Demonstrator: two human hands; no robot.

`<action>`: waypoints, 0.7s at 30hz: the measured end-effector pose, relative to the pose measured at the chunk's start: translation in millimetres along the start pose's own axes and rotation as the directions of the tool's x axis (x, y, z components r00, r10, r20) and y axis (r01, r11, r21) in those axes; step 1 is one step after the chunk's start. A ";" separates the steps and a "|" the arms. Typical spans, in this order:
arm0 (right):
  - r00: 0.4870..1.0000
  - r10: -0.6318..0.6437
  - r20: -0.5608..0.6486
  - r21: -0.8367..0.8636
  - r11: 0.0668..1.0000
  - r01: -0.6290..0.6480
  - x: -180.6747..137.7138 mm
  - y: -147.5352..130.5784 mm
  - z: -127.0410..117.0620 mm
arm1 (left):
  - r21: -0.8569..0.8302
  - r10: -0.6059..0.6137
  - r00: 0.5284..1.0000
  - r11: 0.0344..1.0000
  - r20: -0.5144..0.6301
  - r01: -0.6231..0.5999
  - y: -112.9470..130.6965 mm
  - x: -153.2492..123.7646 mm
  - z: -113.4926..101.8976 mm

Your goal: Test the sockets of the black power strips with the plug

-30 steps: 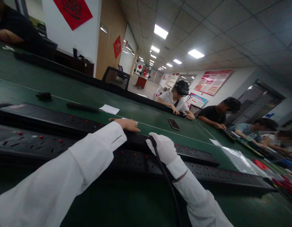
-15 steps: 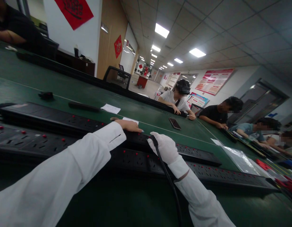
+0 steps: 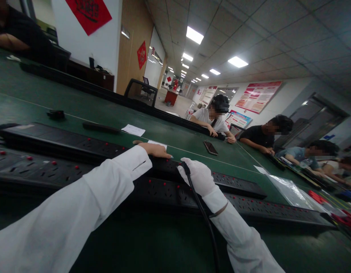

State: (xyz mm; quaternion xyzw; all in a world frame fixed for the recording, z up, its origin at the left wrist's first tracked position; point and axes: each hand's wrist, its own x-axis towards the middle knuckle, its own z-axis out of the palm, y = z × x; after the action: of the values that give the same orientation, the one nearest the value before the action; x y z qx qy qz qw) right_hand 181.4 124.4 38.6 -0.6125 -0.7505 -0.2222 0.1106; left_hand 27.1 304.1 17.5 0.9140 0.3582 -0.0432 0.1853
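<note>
Green tabletop [image 3: 178, 137] stretches past the rear power strip's [image 3: 64, 138] edge; left hand [image 3: 157, 150] overlies it (finger spread unclear), right hand [image 3: 200, 176] pinches cable end [image 3: 186, 169].

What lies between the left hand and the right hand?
In the head view, part of the farther power strip shows between left hand and right hand.

1. I read the far power strip [image 3: 64, 139] and near power strip [image 3: 164, 191] as black plastic, mostly matt.
2. The cable [image 3: 206, 220] in the right hand [image 3: 200, 177] looks smooth and rubbery to me, with a faint sheen.
3. I see knit cloth with a dotted texture in the white glove [image 3: 204, 172]; the left sleeve [image 3: 79, 197] is smooth, creased cloth.
4. The green tabletop [image 3: 107, 242] looks smooth, dully shiny.
5. I make out glossy, crinkled clear plastic sheeting [image 3: 286, 189], matt white paper [image 3: 133, 130] and a glossy phone screen [image 3: 210, 147].
</note>
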 end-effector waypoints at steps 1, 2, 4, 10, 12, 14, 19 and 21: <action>1.000 0.000 0.001 -0.002 1.000 0.000 0.1 -0.1 -0.2 | 0.003 0.000 1.000 1.000 0.000 0.000 0.9 -1.0 -0.6; 1.000 0.000 0.002 -0.003 1.000 0.000 0.2 -0.2 -0.5 | 0.006 -0.002 1.000 1.000 -0.001 0.002 1.7 -1.7 -1.2; 1.000 0.000 0.004 -0.005 1.000 0.000 0.3 -0.5 -1.4 | 0.008 -0.002 1.000 1.000 -0.003 0.002 2.6 -2.6 -1.8; 1.000 0.003 0.002 0.007 1.000 -0.003 0.2 -1.4 -2.2 | -0.043 0.045 0.999 0.998 0.024 -0.044 3.6 -0.5 0.1; 1.000 0.003 -0.002 0.027 1.000 -0.003 0.4 -0.8 -0.8 | -0.059 0.051 0.998 0.997 0.027 -0.049 3.1 0.8 1.2; 1.000 -0.009 -0.010 0.066 0.998 0.009 0.8 0.3 1.3 | -0.065 0.049 0.998 0.997 0.027 -0.047 2.0 2.1 1.9; 0.997 -0.072 -0.030 0.169 0.983 0.076 1.8 3.1 4.1 | -0.061 0.045 0.999 0.997 0.017 -0.044 -0.6 4.1 2.3; 0.995 -0.089 -0.032 0.191 0.977 0.094 2.1 3.5 3.7 | -0.070 0.050 0.999 0.996 0.017 -0.048 0.7 2.8 1.6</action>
State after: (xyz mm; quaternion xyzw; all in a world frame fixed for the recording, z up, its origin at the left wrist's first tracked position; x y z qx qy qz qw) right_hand 184.7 128.5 36.9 -0.5611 -0.7945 -0.1607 0.1676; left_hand 29.7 304.8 15.7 0.9150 0.3353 -0.0346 0.2215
